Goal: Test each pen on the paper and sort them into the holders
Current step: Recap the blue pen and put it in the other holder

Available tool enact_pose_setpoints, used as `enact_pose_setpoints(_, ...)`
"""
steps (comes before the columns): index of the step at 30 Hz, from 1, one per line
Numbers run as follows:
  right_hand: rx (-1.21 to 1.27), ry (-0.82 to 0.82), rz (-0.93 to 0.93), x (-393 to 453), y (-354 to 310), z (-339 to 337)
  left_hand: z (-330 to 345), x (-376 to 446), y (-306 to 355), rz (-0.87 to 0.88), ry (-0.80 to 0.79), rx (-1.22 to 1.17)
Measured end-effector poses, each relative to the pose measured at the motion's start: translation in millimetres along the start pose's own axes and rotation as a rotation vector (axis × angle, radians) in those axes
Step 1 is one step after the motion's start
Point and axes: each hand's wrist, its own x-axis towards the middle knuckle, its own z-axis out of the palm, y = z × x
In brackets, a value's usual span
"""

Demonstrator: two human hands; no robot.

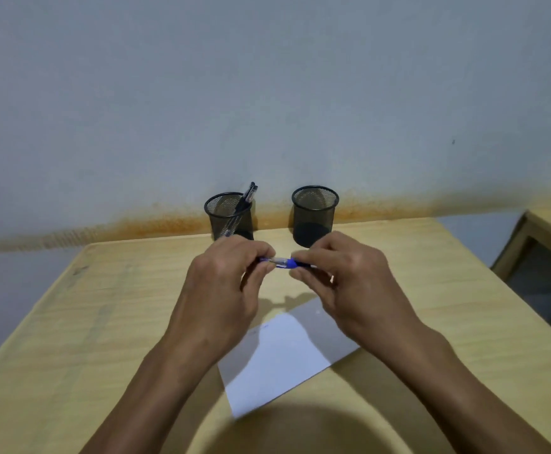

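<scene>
A blue pen [284, 263] is held level above the table, between both hands. My left hand [225, 283] pinches its left end and my right hand [342, 283] pinches its right part. Below them a white sheet of paper [280, 362] lies on the wooden table [103, 322], with faint marks near its upper left. At the back stand two black mesh holders. The left holder [229, 216] has a black pen [246, 198] leaning in it. The right holder [314, 215] shows nothing inside.
The table backs onto a pale wall with an orange-stained lower band. A wooden frame with a dark panel [542, 267] stands off the table's right edge. A round shadow falls on the table's near edge.
</scene>
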Motion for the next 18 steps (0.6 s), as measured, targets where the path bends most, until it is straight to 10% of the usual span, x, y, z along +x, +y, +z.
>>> enact_pose_setpoints(6,0.013,0.053,-0.014,17,32,-1,20,33,2,-0.033,0.027,-0.114)
enact_pose_setpoints(18,0.524,0.485,0.722,121,121,-5,129,101,-21,-0.487,-0.042,-0.179)
